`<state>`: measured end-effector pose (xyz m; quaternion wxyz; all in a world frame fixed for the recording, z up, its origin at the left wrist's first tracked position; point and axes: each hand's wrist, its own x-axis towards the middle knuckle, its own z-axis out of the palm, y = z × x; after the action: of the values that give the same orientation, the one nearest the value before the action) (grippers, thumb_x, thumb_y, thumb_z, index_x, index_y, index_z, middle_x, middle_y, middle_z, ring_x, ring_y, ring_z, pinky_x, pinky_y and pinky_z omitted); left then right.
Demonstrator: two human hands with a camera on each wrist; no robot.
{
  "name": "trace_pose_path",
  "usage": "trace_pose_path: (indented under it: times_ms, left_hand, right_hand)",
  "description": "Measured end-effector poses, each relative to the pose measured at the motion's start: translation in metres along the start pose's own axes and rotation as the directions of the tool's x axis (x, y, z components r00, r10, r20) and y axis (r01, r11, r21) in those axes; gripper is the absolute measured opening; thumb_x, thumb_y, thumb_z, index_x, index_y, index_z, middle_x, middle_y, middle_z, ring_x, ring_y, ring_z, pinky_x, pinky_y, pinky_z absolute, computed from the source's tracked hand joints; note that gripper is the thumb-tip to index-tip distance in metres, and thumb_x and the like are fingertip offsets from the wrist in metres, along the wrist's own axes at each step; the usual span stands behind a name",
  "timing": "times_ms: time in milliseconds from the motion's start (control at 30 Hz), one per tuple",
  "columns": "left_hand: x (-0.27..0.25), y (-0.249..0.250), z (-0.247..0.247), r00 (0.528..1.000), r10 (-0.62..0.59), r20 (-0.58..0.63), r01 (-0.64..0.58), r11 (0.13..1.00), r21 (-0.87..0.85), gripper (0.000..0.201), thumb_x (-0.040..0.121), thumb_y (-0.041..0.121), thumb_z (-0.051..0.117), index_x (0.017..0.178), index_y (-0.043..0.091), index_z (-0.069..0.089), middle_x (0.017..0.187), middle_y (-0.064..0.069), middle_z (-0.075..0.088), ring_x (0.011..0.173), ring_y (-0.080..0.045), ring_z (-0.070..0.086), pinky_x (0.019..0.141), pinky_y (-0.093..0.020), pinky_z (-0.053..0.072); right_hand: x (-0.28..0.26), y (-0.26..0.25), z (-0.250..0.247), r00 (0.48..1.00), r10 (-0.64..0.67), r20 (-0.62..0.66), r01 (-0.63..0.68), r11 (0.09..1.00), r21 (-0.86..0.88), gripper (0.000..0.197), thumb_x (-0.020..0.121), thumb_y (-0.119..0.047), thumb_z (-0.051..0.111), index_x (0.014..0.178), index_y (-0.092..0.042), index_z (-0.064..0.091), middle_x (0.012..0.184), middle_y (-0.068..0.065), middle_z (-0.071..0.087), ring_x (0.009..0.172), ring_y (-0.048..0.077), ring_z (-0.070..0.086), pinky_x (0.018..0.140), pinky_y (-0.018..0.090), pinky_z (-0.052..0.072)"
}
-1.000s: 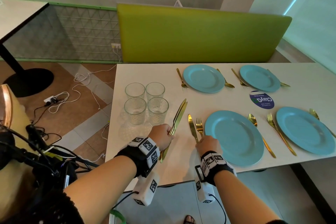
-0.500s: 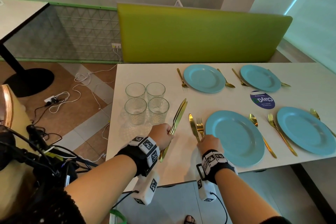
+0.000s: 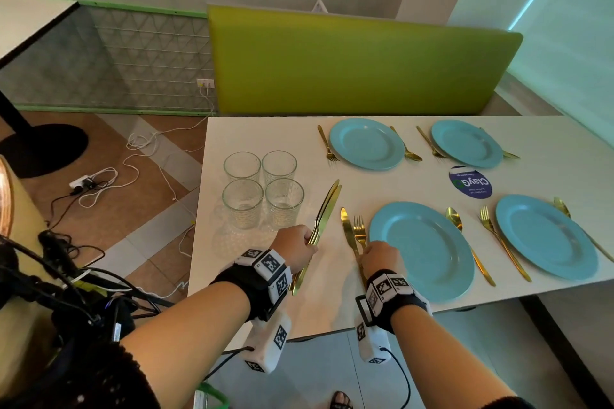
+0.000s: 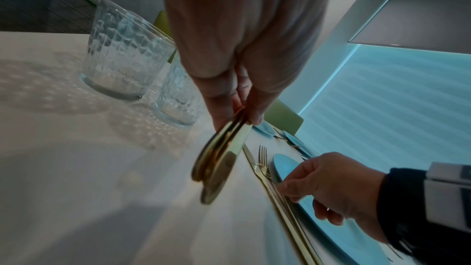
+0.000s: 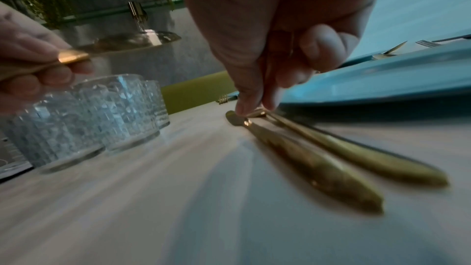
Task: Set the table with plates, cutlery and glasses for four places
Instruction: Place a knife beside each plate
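My left hand (image 3: 307, 239) (image 4: 242, 116) grips a bundle of gold knives (image 3: 327, 206) (image 4: 216, 160) above the white table (image 3: 265, 276), right of the glasses (image 3: 262, 189). My right hand (image 3: 363, 251) (image 5: 252, 111) pinches the handle of a gold fork (image 3: 359, 231) (image 5: 356, 154) lying left of the near-left blue plate (image 3: 422, 249). One gold knife (image 3: 347, 229) (image 5: 305, 160) lies flat just left of that fork. A spoon (image 3: 465, 242) lies right of this plate. Three more blue plates (image 3: 545, 236) (image 3: 367, 143) (image 3: 466, 143) each have a fork and a spoon beside them.
Several clear ribbed glasses stand clustered at the table's left end. A round blue sticker (image 3: 470, 182) sits between the plates. A green bench back (image 3: 349, 60) runs behind the table. Cables and a power strip (image 3: 83, 181) lie on the floor to the left.
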<state>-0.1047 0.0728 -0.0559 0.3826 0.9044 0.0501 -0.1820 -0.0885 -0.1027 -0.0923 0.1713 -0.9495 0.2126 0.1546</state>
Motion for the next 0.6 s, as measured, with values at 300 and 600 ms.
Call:
trace_pose_path:
  times_ms: [300, 600]
  left_hand:
    - [0.001, 0.025, 0.004, 0.996, 0.085, 0.023, -0.084, 0.996, -0.031, 0.030, 0.091, 0.022, 0.056, 0.117, 0.007, 0.059, 0.118, -0.009, 0.063, 0.109, -0.023, 0.058, 0.085, -0.024, 0.043]
    - [0.010, 0.078, 0.027, 0.978, 0.163, 0.129, -0.161, 0.987, -0.022, 0.024, 0.088, 0.020, 0.057, 0.108, 0.006, 0.060, 0.110, -0.010, 0.064, 0.104, -0.025, 0.058, 0.088, -0.029, 0.045]
  right_hand:
    - [-0.017, 0.007, -0.043, 0.994, -0.068, -0.089, 0.083, 0.981, 0.175, 0.014, 0.090, -0.024, 0.059, 0.088, -0.016, 0.070, 0.093, 0.003, 0.068, 0.088, 0.021, 0.062, 0.077, 0.028, 0.050]
    - [-0.014, 0.030, -0.078, 0.988, -0.145, 0.052, 0.119, 0.935, 0.334, 0.027, 0.090, -0.040, 0.057, 0.077, -0.017, 0.060, 0.081, -0.003, 0.063, 0.054, 0.009, 0.052, 0.048, 0.019, 0.040]
